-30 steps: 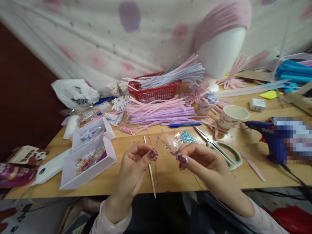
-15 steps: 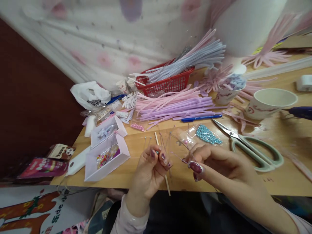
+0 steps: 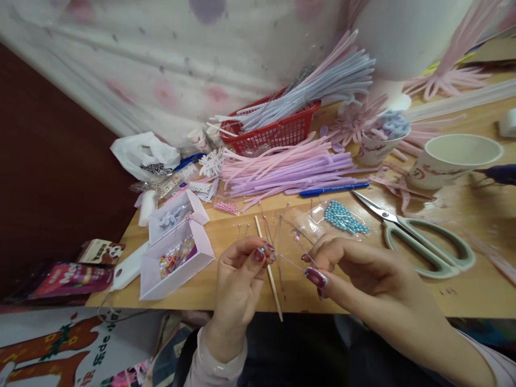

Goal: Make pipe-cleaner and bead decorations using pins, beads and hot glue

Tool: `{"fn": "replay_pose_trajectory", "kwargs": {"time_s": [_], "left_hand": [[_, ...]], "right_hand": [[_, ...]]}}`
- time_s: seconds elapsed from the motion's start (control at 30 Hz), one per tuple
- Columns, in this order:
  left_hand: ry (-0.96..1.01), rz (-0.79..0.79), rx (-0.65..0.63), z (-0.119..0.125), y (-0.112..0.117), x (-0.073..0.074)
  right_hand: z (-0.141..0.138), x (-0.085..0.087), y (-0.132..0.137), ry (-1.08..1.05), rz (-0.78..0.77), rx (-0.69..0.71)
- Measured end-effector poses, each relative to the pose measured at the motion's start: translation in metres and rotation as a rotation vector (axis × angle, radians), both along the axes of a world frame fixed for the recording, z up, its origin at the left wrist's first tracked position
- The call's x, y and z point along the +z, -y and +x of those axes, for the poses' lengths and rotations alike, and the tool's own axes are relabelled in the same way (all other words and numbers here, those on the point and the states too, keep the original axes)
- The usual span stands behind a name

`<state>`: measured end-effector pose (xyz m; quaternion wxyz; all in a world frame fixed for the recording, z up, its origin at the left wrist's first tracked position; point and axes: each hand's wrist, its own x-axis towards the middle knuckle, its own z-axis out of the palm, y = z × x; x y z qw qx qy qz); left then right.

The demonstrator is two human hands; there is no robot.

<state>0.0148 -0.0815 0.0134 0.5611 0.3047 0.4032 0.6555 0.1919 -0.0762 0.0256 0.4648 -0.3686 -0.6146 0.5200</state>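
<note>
My left hand (image 3: 239, 271) pinches a small bluish bead (image 3: 262, 250) at the end of a thin wire (image 3: 288, 262). My right hand (image 3: 346, 263) pinches the other end of that wire, and more fine bead-tipped wires stick up between the two hands. A thin wooden stick (image 3: 268, 266) lies on the wooden table (image 3: 463, 293) under my left fingers. Just beyond my right hand lies a clear bag of blue beads (image 3: 344, 216).
Scissors (image 3: 419, 239) lie to the right. A white box of coloured beads (image 3: 173, 258) sits at the left. Purple and pink pipe cleaners (image 3: 286, 172), a blue pen (image 3: 332, 189), a red basket (image 3: 274, 131) and paper cups (image 3: 453, 158) fill the back.
The view has swung left and closer to the table. My left fingers have closed from a loose spread into a pinch on the bead; both hands stay close together over the stick.
</note>
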Motion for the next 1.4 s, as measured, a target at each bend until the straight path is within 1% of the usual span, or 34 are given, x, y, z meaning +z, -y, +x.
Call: {"fn": "replay_pose_trajectory", "kwargs": {"time_s": [0.13, 0.3, 0.6, 0.77, 0.97, 1.17, 1.4], "left_hand": [[0.039, -0.028, -0.038, -0.0007, 0.0017, -0.0001], [0.070, -0.007, -0.094, 0.0012, 0.0011, -0.0008], [0.005, 0.019, -0.116, 0.0027, 0.0011, 0.0029], [-0.004, 0.005, -0.115, 0.0030, 0.0015, 0.0020], [-0.014, 0.022, -0.122, 0.0023, 0.0019, 0.0020], [-0.058, 0.026, -0.075, 0.0006, 0.0014, 0.0002], [-0.095, 0.055, -0.070, -0.0013, 0.0003, -0.0007]], "right_hand": [[-0.0007, -0.0015, 0.0011, 0.001, -0.008, 0.012], [-0.0009, -0.0002, 0.0020, 0.012, -0.006, 0.025], [-0.0015, -0.0017, 0.0002, 0.055, 0.005, 0.033], [-0.0023, -0.0031, 0.0000, 0.061, -0.022, 0.047], [-0.0009, -0.0060, 0.0001, 0.056, -0.015, 0.049], [-0.0023, -0.0041, -0.0007, 0.056, -0.028, 0.049], [-0.0032, -0.0050, -0.0008, 0.058, -0.040, 0.057]]}}
